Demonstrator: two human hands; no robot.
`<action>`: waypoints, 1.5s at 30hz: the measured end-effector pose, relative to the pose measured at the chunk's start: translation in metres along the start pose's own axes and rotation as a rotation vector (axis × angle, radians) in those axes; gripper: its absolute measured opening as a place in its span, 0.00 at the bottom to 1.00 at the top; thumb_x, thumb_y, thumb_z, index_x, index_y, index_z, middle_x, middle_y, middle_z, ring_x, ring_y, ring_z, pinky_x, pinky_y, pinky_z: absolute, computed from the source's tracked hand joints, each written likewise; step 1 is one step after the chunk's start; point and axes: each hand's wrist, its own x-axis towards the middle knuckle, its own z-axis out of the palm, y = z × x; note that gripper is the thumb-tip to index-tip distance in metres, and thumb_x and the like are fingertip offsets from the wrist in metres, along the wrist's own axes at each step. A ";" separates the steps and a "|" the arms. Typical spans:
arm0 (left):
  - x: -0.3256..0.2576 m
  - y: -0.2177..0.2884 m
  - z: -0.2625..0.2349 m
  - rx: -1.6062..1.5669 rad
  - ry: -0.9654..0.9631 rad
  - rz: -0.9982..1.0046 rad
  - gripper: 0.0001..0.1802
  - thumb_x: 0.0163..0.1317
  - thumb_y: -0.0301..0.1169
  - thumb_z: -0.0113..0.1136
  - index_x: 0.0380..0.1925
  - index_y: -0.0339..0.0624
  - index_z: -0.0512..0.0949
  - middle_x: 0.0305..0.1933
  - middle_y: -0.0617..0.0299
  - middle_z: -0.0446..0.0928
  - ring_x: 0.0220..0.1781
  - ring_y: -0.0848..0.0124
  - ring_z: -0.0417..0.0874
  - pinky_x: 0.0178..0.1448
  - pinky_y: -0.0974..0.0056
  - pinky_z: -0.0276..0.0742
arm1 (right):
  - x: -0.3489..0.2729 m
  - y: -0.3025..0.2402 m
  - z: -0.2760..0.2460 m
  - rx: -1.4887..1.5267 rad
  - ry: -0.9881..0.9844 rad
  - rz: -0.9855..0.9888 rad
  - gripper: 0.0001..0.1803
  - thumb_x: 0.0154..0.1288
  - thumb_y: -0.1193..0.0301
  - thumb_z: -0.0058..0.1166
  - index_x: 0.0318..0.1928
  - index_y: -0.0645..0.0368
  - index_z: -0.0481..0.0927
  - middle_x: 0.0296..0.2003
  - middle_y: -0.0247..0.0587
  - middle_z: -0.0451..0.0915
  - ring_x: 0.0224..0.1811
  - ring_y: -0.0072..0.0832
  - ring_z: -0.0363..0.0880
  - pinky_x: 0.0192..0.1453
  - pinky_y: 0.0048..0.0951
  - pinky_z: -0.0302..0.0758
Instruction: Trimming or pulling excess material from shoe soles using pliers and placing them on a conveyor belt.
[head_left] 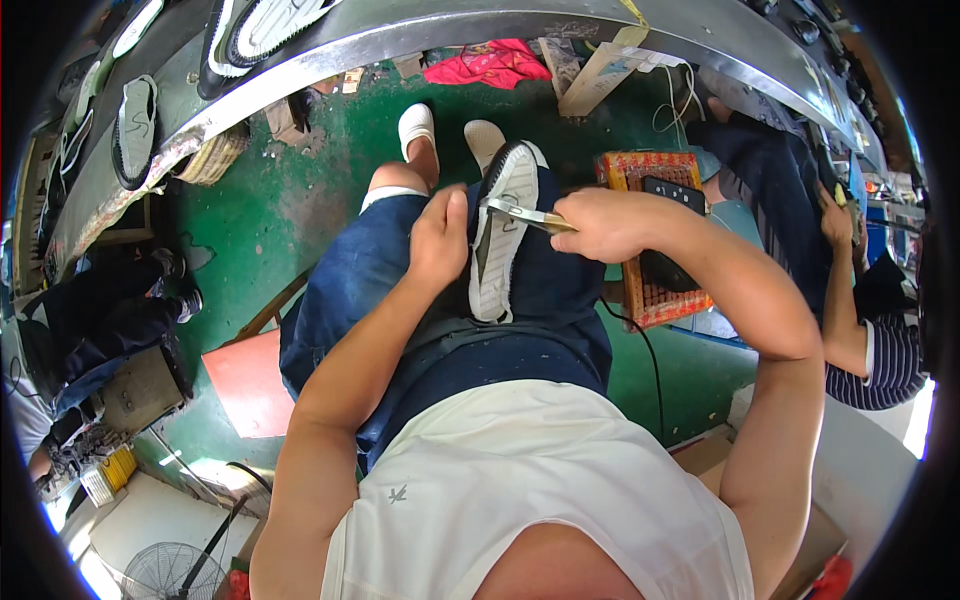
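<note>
The person's right hand (pixel 605 225) is closed firmly around the handle of a metal-headed tool (pixel 516 211), covering much of that handle, with the tool's head lying across the upturned sole. The left hand (pixel 438 238) is half curled at the left edge of the shoe (pixel 492 270); how tightly its fingers close cannot be told. The shoe rests sole up on the lap, over the dark blue trousers (pixel 350 270). Just beside the right knee stands a red-orange crate (pixel 657 312), a black object (pixel 673 193) on top. Left of the lap is a pinkish-red board (pixel 245 385). Beyond the feet, a red cloth (pixel 486 65) lies under a curved workbench (pixel 400 35). Farther right, a co-worker's forearm (pixel 846 300) reaches up.
</note>
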 end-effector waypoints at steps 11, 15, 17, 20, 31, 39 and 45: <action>0.000 -0.033 0.001 -0.984 -0.354 -0.531 0.31 0.78 0.52 0.46 0.68 0.40 0.69 0.64 0.58 0.75 0.65 0.68 0.74 0.70 0.60 0.69 | 0.060 -0.010 0.123 0.523 0.553 0.016 0.14 0.69 0.64 0.58 0.36 0.64 0.78 0.31 0.60 0.82 0.37 0.61 0.81 0.43 0.53 0.76; 0.007 -0.028 0.001 -0.966 -0.368 -0.456 0.31 0.78 0.49 0.51 0.71 0.41 0.65 0.65 0.60 0.74 0.67 0.68 0.72 0.72 0.61 0.67 | 0.050 0.001 0.108 0.668 0.419 -0.025 0.14 0.70 0.64 0.57 0.36 0.64 0.76 0.29 0.58 0.81 0.34 0.57 0.82 0.41 0.49 0.76; 0.006 -0.031 -0.002 -0.940 -0.385 -0.447 0.32 0.77 0.48 0.52 0.72 0.41 0.64 0.66 0.60 0.74 0.68 0.68 0.72 0.72 0.61 0.66 | 0.045 0.006 0.072 0.683 0.117 0.022 0.15 0.73 0.65 0.55 0.50 0.65 0.78 0.32 0.41 0.81 0.27 0.25 0.82 0.32 0.30 0.81; 0.007 -0.024 -0.002 -1.038 -0.403 -0.557 0.30 0.76 0.48 0.54 0.70 0.44 0.67 0.62 0.60 0.76 0.63 0.68 0.76 0.69 0.60 0.71 | 0.051 0.008 0.077 1.131 -0.018 0.093 0.13 0.75 0.65 0.54 0.47 0.64 0.79 0.30 0.37 0.81 0.27 0.22 0.80 0.31 0.28 0.78; 0.007 -0.014 0.008 -0.841 -0.312 -0.504 0.27 0.74 0.48 0.57 0.63 0.40 0.74 0.54 0.63 0.80 0.53 0.73 0.79 0.60 0.65 0.75 | 0.072 0.021 0.148 1.739 -0.086 -0.135 0.13 0.74 0.67 0.55 0.48 0.64 0.78 0.30 0.35 0.77 0.30 0.23 0.76 0.25 0.15 0.65; 0.022 -0.006 0.015 -0.657 -0.288 -0.560 0.25 0.73 0.43 0.57 0.60 0.35 0.76 0.51 0.56 0.82 0.50 0.70 0.83 0.56 0.63 0.78 | 0.027 0.073 0.104 1.457 -0.147 -0.054 0.21 0.75 0.64 0.55 0.57 0.70 0.75 0.37 0.43 0.82 0.33 0.27 0.84 0.20 0.22 0.76; 0.026 0.007 0.013 -0.451 -0.401 -0.566 0.26 0.71 0.41 0.60 0.61 0.36 0.73 0.53 0.56 0.81 0.54 0.69 0.81 0.59 0.61 0.77 | 0.042 0.028 0.058 0.641 0.427 -0.072 0.25 0.79 0.54 0.43 0.39 0.67 0.77 0.28 0.45 0.81 0.28 0.35 0.82 0.34 0.38 0.77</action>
